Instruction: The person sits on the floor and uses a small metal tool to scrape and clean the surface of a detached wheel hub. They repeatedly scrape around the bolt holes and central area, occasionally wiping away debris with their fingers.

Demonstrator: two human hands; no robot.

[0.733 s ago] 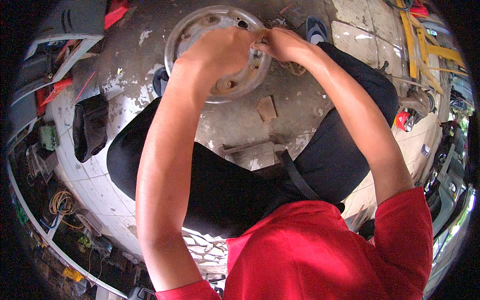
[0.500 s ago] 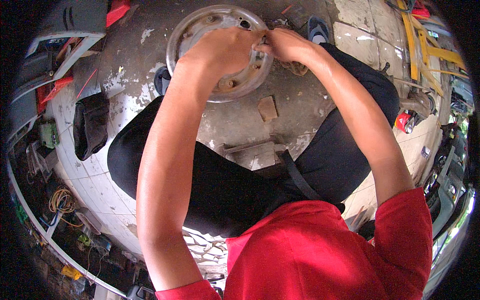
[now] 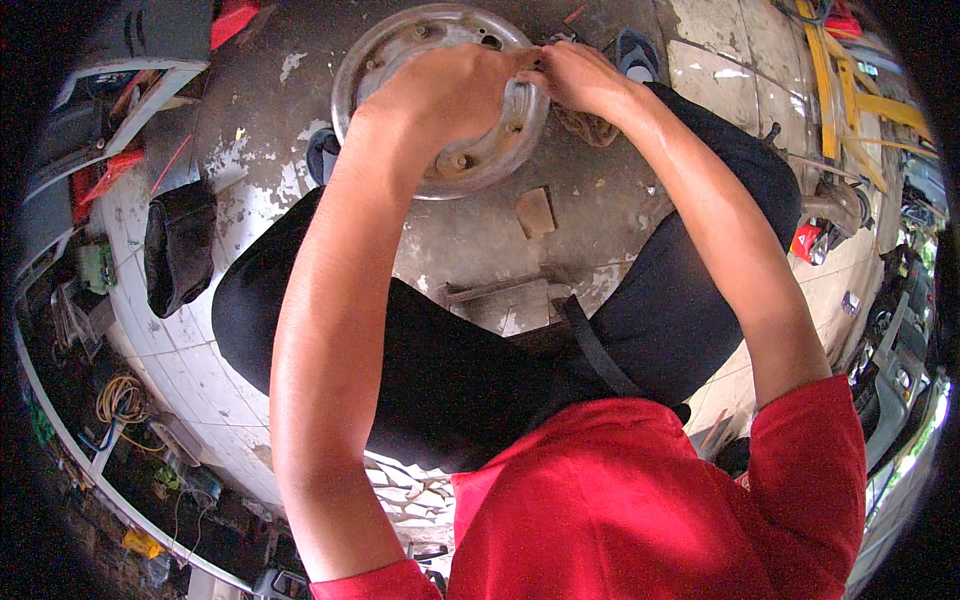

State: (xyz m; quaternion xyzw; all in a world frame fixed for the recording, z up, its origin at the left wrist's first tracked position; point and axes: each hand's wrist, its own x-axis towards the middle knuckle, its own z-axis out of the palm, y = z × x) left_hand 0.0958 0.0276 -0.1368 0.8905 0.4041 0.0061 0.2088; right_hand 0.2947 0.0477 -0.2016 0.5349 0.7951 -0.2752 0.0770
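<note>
curled in close, my left hand (image 3: 455, 95) and right hand (image 3: 583, 78) meet over the right edge of the wheel (image 3: 480, 168); i cannot tell what they grasp, if anything. it lies on the floor (image 3: 450, 245) beyond my legs (image 3: 675, 285), a crumpled brown thing (image 3: 590, 127) just beside it. steady wrists and close fingertips should give me good control.

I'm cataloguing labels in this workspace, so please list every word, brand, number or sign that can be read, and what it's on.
None can be read here.
Red container at right: a small pale mark, too small to read.
Metal wheel: no lettering I can make out; the left hand covers part of it.
Red shirt: no print visible.
</note>
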